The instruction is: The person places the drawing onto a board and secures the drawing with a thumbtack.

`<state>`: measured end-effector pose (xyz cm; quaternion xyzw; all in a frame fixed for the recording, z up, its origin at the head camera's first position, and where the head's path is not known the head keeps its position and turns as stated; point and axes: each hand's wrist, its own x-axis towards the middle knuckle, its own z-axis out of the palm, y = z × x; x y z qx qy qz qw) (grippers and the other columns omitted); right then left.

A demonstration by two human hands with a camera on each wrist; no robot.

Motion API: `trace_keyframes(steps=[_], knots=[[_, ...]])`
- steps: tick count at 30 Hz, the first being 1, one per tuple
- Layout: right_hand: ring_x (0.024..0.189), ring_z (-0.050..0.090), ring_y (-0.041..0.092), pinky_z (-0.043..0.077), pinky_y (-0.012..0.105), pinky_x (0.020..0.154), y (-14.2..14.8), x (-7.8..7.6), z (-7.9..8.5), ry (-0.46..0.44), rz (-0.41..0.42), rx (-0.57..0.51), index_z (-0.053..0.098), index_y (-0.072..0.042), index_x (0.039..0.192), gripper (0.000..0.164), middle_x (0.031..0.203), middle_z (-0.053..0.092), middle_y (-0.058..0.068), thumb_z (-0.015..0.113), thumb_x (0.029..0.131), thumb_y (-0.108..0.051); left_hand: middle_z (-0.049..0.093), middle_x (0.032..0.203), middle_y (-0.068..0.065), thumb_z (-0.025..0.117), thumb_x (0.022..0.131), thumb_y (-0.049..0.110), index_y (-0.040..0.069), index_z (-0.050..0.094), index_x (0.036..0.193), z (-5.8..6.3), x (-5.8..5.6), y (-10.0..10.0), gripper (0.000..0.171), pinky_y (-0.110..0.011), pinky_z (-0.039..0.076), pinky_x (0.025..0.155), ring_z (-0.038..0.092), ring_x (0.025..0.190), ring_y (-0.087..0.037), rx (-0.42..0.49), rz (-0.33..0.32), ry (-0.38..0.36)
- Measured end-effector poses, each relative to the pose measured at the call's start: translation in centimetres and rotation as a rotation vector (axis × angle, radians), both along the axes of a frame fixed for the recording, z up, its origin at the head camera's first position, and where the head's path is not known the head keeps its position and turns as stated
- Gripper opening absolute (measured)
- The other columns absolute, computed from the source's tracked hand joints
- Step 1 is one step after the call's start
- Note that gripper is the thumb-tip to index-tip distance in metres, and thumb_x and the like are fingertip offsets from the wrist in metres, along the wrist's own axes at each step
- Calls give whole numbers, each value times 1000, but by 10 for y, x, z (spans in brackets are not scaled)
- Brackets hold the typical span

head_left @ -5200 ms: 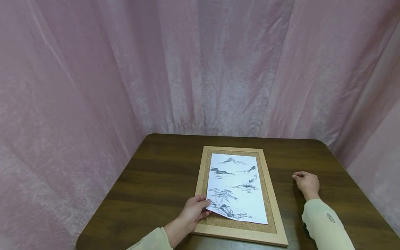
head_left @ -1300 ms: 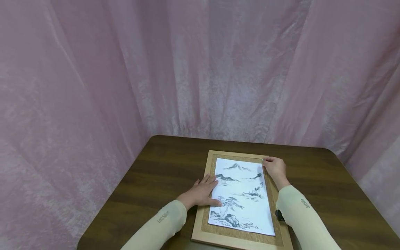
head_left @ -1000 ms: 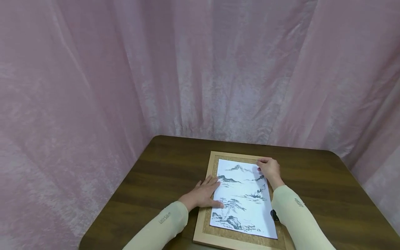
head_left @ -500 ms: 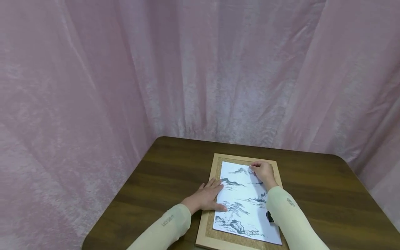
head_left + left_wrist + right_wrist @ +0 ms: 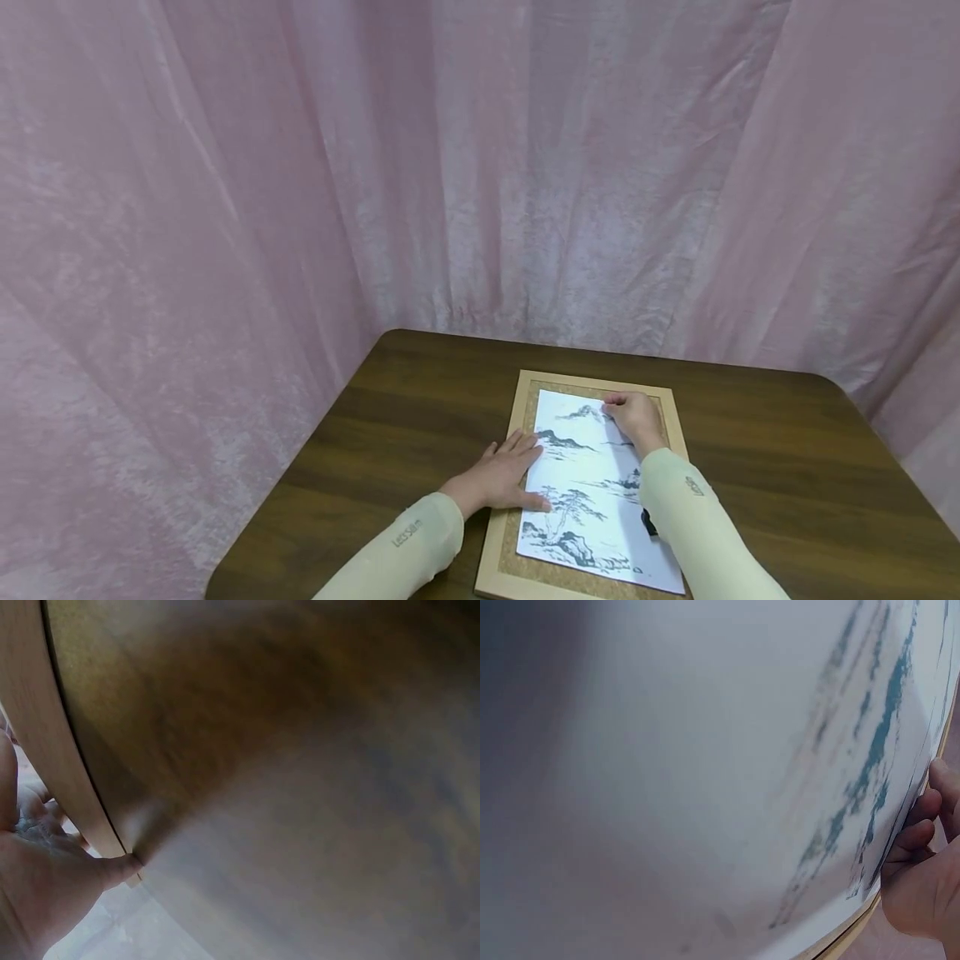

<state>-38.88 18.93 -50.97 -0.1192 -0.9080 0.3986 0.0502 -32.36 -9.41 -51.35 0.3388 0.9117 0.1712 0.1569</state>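
A white sheet of paper [image 5: 577, 467] with an ink landscape lies on a cork board [image 5: 530, 565] in a pale wooden frame [image 5: 501, 517]. My left hand [image 5: 502, 477] rests with spread, straight fingers over the board's left side, fingertips and thumb on the sheet's left edge. In the left wrist view its thumb lies by the frame. My right hand [image 5: 633, 419] is at the sheet's top edge, right of the mountain, thumb and fingers curled and brought together. What sits between its fingertips is hidden now; a small pale thing showed there earlier. The hand and sleeve cover the sheet's upper right corner.
The board lies on a dark brown wooden table [image 5: 420, 392] with rounded corners. Pink curtains [image 5: 600, 167] hang behind it. A small black item [image 5: 648, 523] shows at my right forearm, over the sheet.
My left hand has let go of the sheet's lower left corner and lies flat on its edge. My right hand came from the table to the upper right corner, then slid left along the top.
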Motion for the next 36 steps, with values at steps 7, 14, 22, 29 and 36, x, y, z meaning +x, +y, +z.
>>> trace_keyframes(steps=[7, 14, 22, 29, 36], knots=[[109, 60, 36, 43, 51, 96, -1, 1, 2, -4, -6, 34, 77, -3, 106, 19, 115, 69, 18, 68, 94, -15, 9, 166, 1, 58, 85, 73, 18, 23, 160, -2, -1, 0, 99, -62, 13, 115, -3, 152, -24, 1, 0, 4], [108, 61, 36, 42, 52, 95, -2, 0, 5, -31, -16, 44, 79, -6, 101, 16, 115, 70, 16, 71, 92, -17, 8, 166, 1, 56, 84, 75, 18, 23, 160, -4, -3, 0, 100, -63, 13, 115, -3, 152, -24, 2, 3, 12], [112, 58, 37, 42, 52, 96, -3, -3, 7, -74, -16, 51, 78, -7, 102, 17, 121, 67, 18, 71, 92, -18, 9, 166, 1, 57, 85, 74, 18, 23, 160, -3, -1, 1, 99, -62, 13, 115, -3, 152, -24, -8, -4, 15], [115, 57, 40, 40, 52, 100, -3, 1, 9, -46, 4, 47, 77, -4, 106, 21, 121, 67, 19, 70, 92, -18, 9, 166, 0, 57, 85, 73, 18, 22, 160, 0, -1, 0, 99, -61, 13, 116, -4, 152, -23, -12, -7, 11], [115, 56, 40, 39, 53, 101, -2, 1, 6, -31, -2, -26, 75, 0, 107, 22, 121, 65, 21, 70, 92, -16, 7, 166, 1, 56, 85, 74, 19, 22, 160, -3, -1, -1, 99, -61, 12, 116, -4, 152, -23, -10, -6, 8]])
